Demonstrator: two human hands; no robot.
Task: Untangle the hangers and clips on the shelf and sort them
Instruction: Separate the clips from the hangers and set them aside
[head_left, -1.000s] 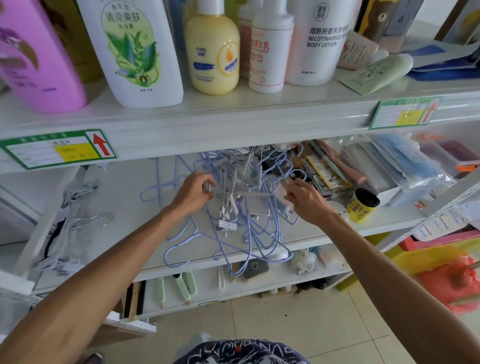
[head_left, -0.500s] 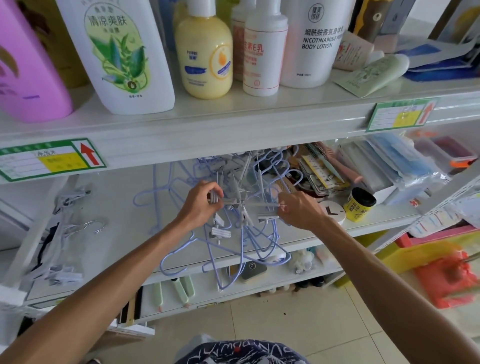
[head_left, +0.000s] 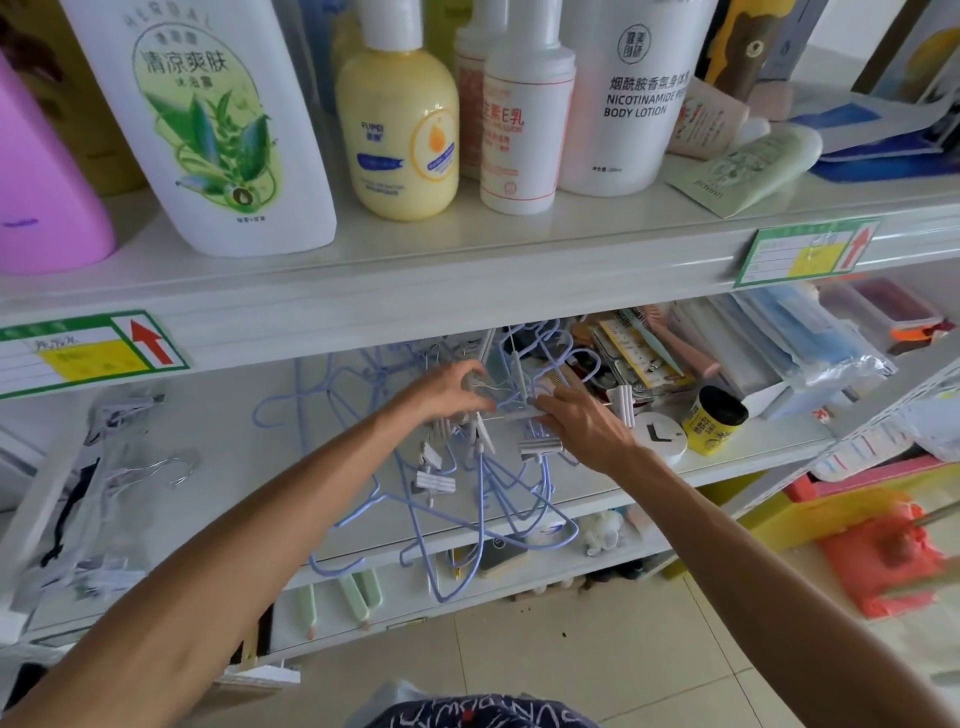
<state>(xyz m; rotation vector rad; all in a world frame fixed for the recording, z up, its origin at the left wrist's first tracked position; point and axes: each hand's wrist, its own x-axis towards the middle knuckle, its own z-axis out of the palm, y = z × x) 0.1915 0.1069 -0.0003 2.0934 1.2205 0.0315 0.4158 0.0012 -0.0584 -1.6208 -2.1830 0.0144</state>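
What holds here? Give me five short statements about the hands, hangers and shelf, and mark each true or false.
1. The left hand and the right hand are both in the tangle of blue hangers. True.
2. The yellow jar stands left of the left hand. False: it stands to the right of the right hand.
3. Some hangers overhang the front edge of the middle shelf. True.
4. The white clips lie apart in their own box. False: they sit among the hangers.
5. The upper shelf carries bottles. True.
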